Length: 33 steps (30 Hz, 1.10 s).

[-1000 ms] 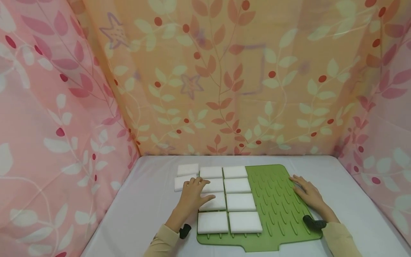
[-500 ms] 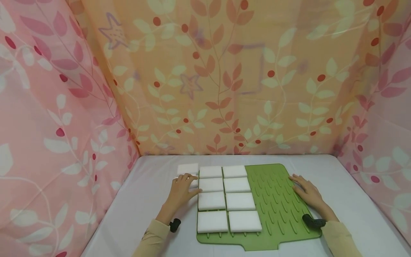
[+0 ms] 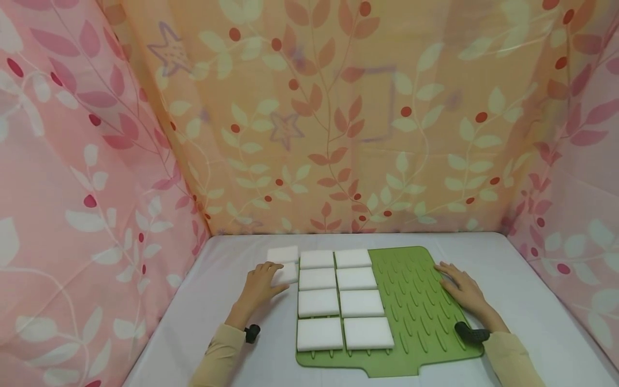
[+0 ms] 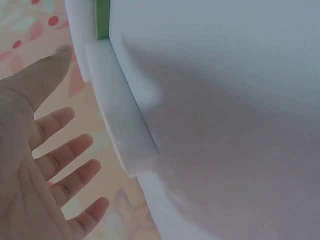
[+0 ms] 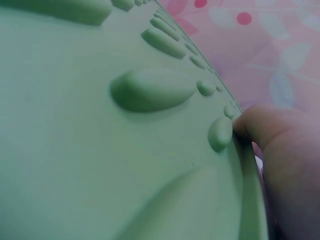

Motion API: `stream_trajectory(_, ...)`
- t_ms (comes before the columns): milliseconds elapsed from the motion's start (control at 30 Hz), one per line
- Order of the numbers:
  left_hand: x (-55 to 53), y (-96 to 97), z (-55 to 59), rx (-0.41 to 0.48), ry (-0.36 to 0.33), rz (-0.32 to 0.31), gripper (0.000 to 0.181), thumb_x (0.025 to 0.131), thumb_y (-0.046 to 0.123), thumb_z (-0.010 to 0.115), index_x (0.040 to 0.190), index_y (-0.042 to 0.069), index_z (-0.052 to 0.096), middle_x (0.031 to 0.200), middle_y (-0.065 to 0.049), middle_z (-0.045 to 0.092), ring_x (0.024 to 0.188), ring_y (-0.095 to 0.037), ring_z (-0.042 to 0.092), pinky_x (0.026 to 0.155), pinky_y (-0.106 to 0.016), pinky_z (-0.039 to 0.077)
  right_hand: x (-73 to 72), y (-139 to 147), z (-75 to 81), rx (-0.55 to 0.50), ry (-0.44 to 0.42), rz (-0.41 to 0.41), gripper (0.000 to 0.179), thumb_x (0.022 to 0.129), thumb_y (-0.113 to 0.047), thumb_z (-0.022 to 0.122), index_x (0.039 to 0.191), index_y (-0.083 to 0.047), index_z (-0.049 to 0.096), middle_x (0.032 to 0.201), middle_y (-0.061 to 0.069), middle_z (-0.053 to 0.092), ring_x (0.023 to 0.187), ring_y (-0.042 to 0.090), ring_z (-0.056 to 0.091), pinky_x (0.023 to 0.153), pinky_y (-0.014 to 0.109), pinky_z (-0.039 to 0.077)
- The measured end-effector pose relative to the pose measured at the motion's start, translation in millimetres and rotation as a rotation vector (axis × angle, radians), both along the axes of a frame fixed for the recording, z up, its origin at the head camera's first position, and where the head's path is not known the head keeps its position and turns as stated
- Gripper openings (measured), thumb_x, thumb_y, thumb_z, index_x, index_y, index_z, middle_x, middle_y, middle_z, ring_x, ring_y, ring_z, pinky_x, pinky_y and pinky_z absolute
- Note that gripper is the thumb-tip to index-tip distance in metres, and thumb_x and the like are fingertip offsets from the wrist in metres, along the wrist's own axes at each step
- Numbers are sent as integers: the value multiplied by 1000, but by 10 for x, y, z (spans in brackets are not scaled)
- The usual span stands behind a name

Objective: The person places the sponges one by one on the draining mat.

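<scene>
My left hand [image 3: 261,286] hovers with spread fingers over the near loose white sponge [image 3: 287,273], just left of the green drain board [image 3: 411,301]. In the left wrist view, that sponge [image 4: 117,110] lies past the fingertips, and nothing is between the thumb and fingers. Several white sponges stand in two columns on the board's left half, among them a front one [image 3: 319,334]. My right hand [image 3: 463,290] rests along the board's right edge with relaxed fingers. In the right wrist view, the thumb [image 5: 285,150] touches the rim beside the raised ridges.
A second loose sponge [image 3: 282,253] lies on the white tabletop [image 3: 193,317], behind the near one. Raised ridges cover the board's right half, and a tab [image 3: 394,371] juts from its front. Floral curtains [image 3: 309,118] enclose the table at the back and sides.
My left hand has moved left, from over the board's left column to the loose sponge beside it. My right hand has stayed at the board's right edge.
</scene>
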State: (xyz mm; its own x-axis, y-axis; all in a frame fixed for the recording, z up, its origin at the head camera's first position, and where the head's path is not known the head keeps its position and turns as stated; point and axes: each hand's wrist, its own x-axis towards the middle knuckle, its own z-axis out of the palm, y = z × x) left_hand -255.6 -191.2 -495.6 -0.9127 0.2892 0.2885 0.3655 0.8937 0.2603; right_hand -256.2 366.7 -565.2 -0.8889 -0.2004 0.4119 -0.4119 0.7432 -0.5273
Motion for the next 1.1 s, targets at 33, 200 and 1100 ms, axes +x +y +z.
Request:
stream_trajectory(33, -10, -20, -9, -4, -6, 4, 55, 79, 43, 70, 123, 13, 57, 123, -10, 54, 113, -36, 48, 87, -57, 40, -1, 0, 0, 2, -3, -2, 42, 93, -18, 54, 132, -4, 49, 137, 28, 40, 127, 52, 30, 101, 66, 16)
stream_trajectory(200, -59, -121, -39, -12, -26, 15, 57, 77, 40, 73, 124, 12, 57, 124, -12, 53, 114, -37, 47, 87, -58, 39, -6, 1, -13, -3, -11, -1, 42, 93, -18, 54, 132, -3, 49, 137, 28, 40, 126, 54, 30, 101, 66, 15)
stream_trajectory(1100, -167, -334, -122, -8, -38, 7, 52, 73, 27, 78, 118, 10, 59, 116, -14, 56, 105, -37, 52, 81, -58, 41, -5, -5, -9, 0, -7, 3, 42, 93, -18, 54, 132, -4, 48, 137, 29, 39, 126, 53, 29, 100, 67, 15)
